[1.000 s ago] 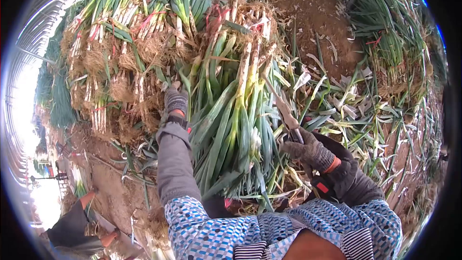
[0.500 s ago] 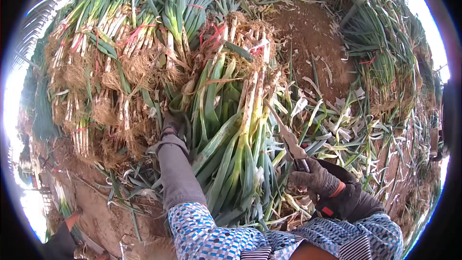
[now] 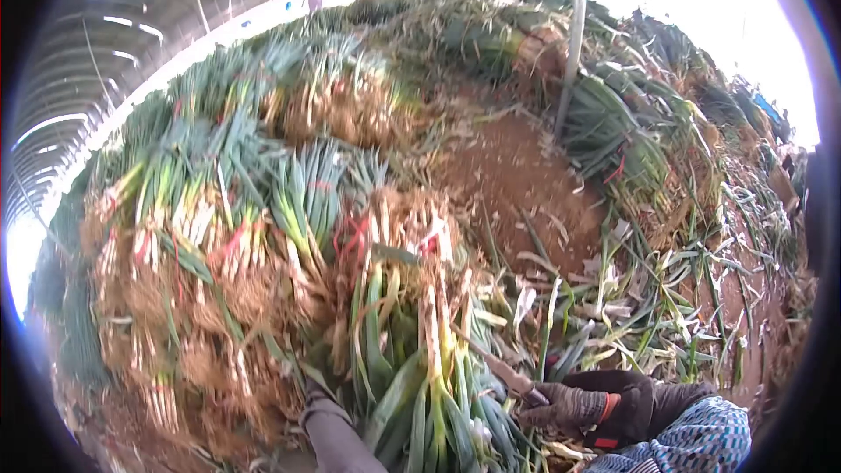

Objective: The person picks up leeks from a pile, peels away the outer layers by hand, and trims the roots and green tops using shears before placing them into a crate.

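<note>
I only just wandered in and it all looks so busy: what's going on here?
A person handles long green onions. The gloved right hand grips a knife, its blade angled toward a pile of loose onions. The left hand is low at that pile's left edge, mostly hidden, so I can't tell whether it holds anything. Farther left lie bundles with red ties, roots facing the person. Stray leaves litter the ground to the right.

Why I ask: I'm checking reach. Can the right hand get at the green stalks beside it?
Probably yes: the right hand is beside the green stalks, though the tool it holds may hinder.
</note>
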The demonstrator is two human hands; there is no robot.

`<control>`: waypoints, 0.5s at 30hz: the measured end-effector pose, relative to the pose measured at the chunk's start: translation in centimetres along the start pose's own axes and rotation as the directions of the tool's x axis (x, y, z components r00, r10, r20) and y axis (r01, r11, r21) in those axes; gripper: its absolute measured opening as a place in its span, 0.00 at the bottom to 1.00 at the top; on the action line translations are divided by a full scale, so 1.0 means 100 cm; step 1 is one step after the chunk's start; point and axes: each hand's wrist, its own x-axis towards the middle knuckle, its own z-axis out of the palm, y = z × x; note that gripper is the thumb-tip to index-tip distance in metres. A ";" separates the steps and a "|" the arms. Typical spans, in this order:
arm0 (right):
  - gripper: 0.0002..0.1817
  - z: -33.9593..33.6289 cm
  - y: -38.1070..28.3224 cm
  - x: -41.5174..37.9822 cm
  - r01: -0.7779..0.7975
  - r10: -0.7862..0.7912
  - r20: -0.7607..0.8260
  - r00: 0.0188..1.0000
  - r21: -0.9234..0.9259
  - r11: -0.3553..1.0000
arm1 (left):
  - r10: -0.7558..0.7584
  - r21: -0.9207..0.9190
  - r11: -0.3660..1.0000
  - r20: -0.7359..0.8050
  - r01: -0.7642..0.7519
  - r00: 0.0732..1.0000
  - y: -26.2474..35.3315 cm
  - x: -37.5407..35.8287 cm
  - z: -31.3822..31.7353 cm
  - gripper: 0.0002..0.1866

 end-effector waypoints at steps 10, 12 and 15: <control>0.40 0.006 0.023 -0.012 0.127 -0.123 0.048 0.991 -0.100 0.987 | 0.035 0.160 0.987 -0.013 -0.032 0.999 0.021 -0.060 -0.068 0.43; 0.40 0.005 0.038 -0.013 0.135 -0.131 0.040 0.991 -0.112 0.984 | 0.061 0.183 0.982 -0.030 -0.055 0.998 0.025 -0.081 -0.087 0.44; 0.43 -0.001 0.028 -0.032 0.094 -0.077 0.093 0.993 -0.198 0.976 | 0.115 0.222 0.970 -0.071 -0.097 0.991 0.033 -0.120 -0.125 0.45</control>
